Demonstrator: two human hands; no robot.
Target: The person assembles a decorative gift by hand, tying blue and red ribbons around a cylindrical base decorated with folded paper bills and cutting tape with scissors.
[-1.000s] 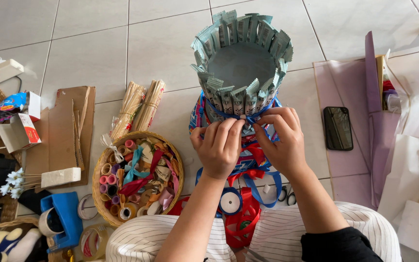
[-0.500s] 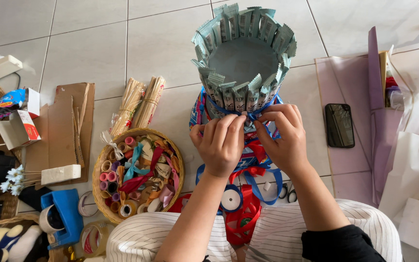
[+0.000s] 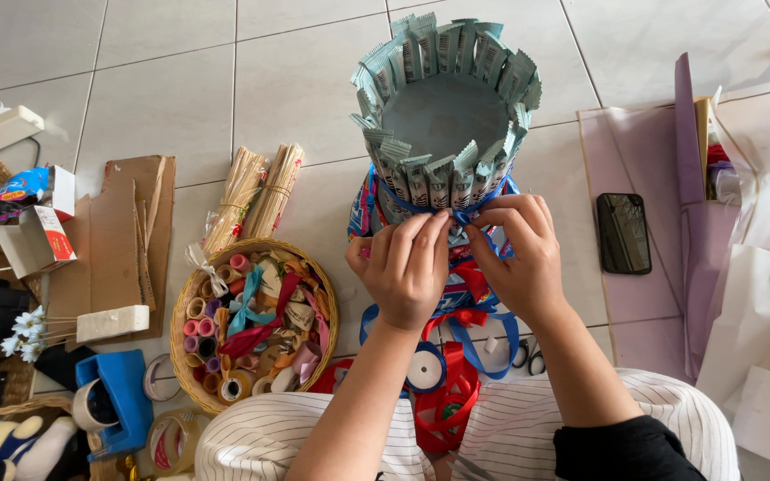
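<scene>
Tiered tower of packets (image 3: 446,107) standing upright on the tiled floor (image 3: 162,80), just beyond the knees, set close so both hands reach its front without stretching. Blue ribbon (image 3: 456,214) wrapped round the tower's upper tier, apparently to bind the ring of sachets against the core. Left hand (image 3: 407,267) at the tower's near face, fingers pinched together on the ribbon end; right hand (image 3: 514,254) beside it, touching, fingertips likewise closed on the ribbon, the two meeting at what looks like a knot or bow kept taut between them. Loose blue loops hanging down the tower's front, with a ribbon spool (image 3: 425,367) and red ribbon (image 3: 447,405) at its foot. Scissors (image 3: 528,356) near the tower's base, to its right. Round basket of ribbon rolls (image 3: 251,321) left of the tower, within easy reach; bundles of sticks (image 3: 256,191) just beyond the basket. Dark phone (image 3: 623,233) right of the tower on a sheet of purple wrapping paper (image 3: 643,303).
</scene>
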